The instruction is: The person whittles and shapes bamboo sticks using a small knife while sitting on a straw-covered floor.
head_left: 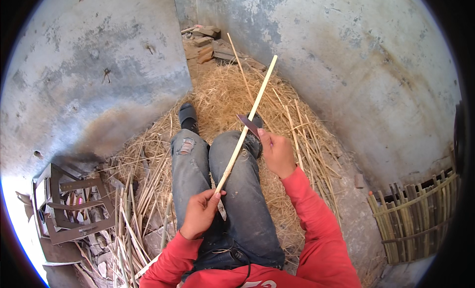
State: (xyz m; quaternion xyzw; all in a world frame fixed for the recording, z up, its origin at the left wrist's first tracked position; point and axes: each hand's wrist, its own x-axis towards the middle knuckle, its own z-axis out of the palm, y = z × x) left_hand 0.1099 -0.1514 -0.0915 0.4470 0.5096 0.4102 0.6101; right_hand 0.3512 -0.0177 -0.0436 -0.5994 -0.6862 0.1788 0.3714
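A long pale bamboo strip slants across my lap, its far end up and to the right. My left hand is closed round it, low over my thighs; part of the strip shows again below my left sleeve. In my right hand is a knife with a dark blade. The blade lies across the strip above my right knee and seems to touch it. My right fingers wrap the handle, which is mostly hidden.
Straw-like shavings cover the ground around my feet. Bamboo strips lie to the right, more to the left. A dark metal frame stands at left, a slatted bamboo basket at right. Bricks lie by the far walls.
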